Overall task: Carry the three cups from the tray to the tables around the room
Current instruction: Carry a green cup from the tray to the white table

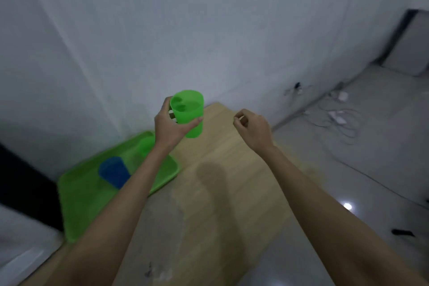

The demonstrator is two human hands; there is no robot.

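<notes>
Table (232, 169): pale wood top, nearest the wearer, running away toward the wall. Bare on its right half.

Tray (76, 195): green, on the table's left edge, well blurred. Holds two cups.

Blue cup (113, 172): on the tray, near its middle, partly behind the left forearm. It looks tilted in this wide view, though blur may account for that.

Second green cup (146, 145): on the tray's far end, mostly hidden by the left wrist; little more than a green smear.

Left hand (169, 127): raised above the table, curled round the green cup (189, 112), thumb on the near side and fingers behind. Grip sits about mid-wall. Cup is upright, clear of the tray and the table, mouth toward the camera; whether it holds anything cannot be told.

Right hand (251, 124): beside the cup but apart from it, loosely curled, fingers bent inward, holding nothing.

Floor (348, 146): grey, to the right; white cables (336, 118) lie near the wall (209, 30).

Step in hand, as judged: first of three cups lifted off the tray, carry beginning. Two remain.

Next move calls for: keeping the cup level while turning away toward another table, none of which is in view, and minding the cables underfoot.
</notes>
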